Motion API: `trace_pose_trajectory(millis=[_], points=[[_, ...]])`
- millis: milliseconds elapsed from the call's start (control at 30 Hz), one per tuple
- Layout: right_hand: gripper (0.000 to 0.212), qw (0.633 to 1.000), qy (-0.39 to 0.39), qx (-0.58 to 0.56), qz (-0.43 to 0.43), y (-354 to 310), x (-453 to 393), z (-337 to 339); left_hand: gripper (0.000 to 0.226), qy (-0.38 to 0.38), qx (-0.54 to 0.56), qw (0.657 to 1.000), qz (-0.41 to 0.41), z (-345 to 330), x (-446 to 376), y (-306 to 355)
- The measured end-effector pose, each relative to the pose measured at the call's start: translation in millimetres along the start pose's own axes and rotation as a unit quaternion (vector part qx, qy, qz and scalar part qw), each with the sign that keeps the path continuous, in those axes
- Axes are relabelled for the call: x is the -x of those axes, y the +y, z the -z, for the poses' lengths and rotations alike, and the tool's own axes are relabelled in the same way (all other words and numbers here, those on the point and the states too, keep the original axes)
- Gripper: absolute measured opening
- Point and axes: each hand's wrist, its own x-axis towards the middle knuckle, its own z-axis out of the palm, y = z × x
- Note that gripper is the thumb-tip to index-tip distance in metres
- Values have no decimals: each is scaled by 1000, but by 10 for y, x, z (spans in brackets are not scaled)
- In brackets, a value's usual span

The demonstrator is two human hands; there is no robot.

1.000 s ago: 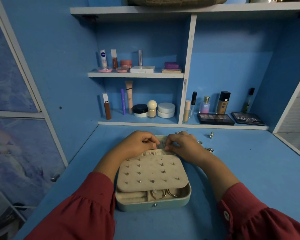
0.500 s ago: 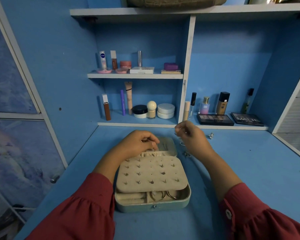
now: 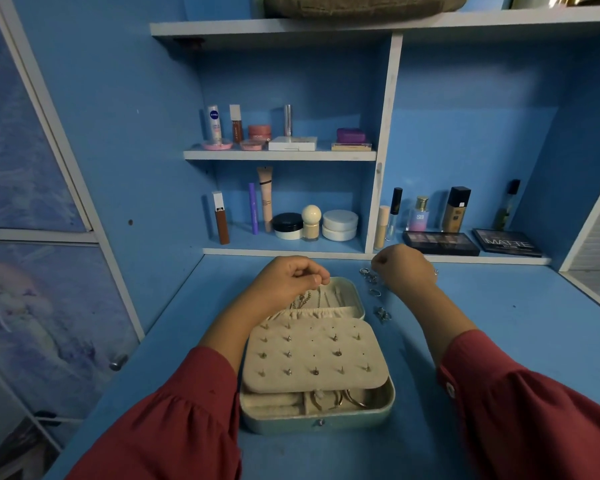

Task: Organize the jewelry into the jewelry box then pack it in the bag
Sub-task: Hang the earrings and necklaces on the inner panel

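**On the blue desk: threading a chain into the open box**

At the far end of the pale green, rounded jewelry box, the left hand curls its fingers over the lid pocket, apparently pinching one end of a thin gold chain that dangles into the lid. The right hand hovers beside the box with fingers curled, thumb and forefinger pressed together; whether it holds the chain's other end is too fine to tell. To do this well, I judge the chain should be lowered slowly, kept taut enough not to knot, and tucked behind the gathered cream pocket.

The box lies open on the blue desk, close to the person. Its cream padded earring panel carries rows of small studs; below it, hoops sit in a front compartment. Several silver rings lie loose on the desk just right of the lid.
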Motion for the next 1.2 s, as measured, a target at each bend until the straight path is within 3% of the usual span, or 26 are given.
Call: trace_pose_trajectory(millis=[233, 500, 567, 633, 767, 1000, 1200], points=[[33, 994, -37, 101, -6, -81, -144, -131, 15, 6, 0, 1000, 0, 5, 16, 8], [26, 991, -31, 123, 40, -70, -52, -190, 16, 15, 8, 1000, 3, 27, 13, 8], [24, 998, -34, 48, 25, -91, -36, -131, 17, 18, 10, 1000, 3, 30, 14, 6], [23, 994, -44, -95, 5, -134, -49, -39, 19, 22, 18, 1000, 2, 34, 18, 6], [22, 945, -59, -323, -9, -246, -51, 201, 20, 26, 39, 999, -3, 36, 21, 4], [25, 883, -58, -465, 32, -509, 42, 631, 22, 35, 50, 998, -7, 44, 11, -7], [18, 849, -82, -518, 62, -699, 178, 861, 20, 53, 86, 995, -9, 37, 1, 8]])
